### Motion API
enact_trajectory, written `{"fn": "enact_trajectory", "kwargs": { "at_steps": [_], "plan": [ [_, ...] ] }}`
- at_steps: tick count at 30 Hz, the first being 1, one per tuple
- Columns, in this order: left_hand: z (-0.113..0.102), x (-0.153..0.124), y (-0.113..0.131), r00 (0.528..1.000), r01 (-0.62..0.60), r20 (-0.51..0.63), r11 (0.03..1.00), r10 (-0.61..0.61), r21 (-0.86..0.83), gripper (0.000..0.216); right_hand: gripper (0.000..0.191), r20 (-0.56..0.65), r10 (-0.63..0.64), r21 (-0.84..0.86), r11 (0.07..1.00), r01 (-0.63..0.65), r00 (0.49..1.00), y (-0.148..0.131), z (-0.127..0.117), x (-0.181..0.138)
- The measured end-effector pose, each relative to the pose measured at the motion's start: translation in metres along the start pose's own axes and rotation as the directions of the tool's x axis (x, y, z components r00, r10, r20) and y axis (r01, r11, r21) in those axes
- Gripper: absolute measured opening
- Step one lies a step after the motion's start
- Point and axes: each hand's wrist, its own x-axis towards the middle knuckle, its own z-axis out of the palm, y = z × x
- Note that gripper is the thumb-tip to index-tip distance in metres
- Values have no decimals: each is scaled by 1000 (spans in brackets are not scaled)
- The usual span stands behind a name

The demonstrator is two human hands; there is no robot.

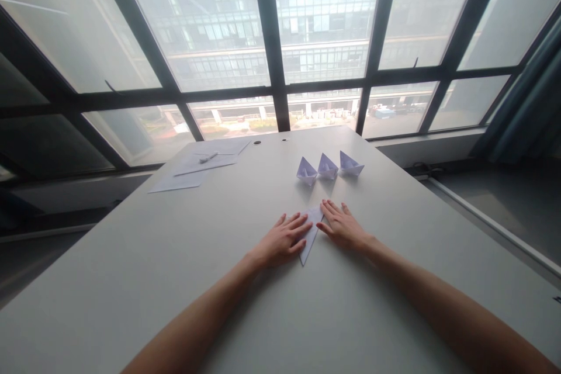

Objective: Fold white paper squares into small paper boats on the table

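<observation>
A folded white sheet of paper (310, 241) lies flat on the table, its pointed corner toward me. My left hand (287, 238) rests on its left side with fingers spread, covering part of it. At the paper's upper right edge lies my right hand (342, 225), fingers stretched out and fingertips touching the edge. Just beyond my hands, three folded paper boats stand in a row: a left boat (306, 172), a middle boat (327, 167) and a right boat (351, 165).
White paper sheets (184, 181) are spread at the table's far left, with a small pale object (208, 158) on top, its kind unclear. The white table (153, 280) reaches toward large windows (324, 23). A round dark hole (257, 142) shows near its far edge. A blue curtain (521, 99) hangs at right.
</observation>
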Motion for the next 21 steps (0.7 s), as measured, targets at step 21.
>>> {"fn": "enact_trajectory", "kwargs": {
  "at_steps": [21],
  "plan": [
    [-3,-2,3,998,-4,61,997,-1,76,76,66,-6,-53,29,998,53,999,0,-1,-1]
  ]
}}
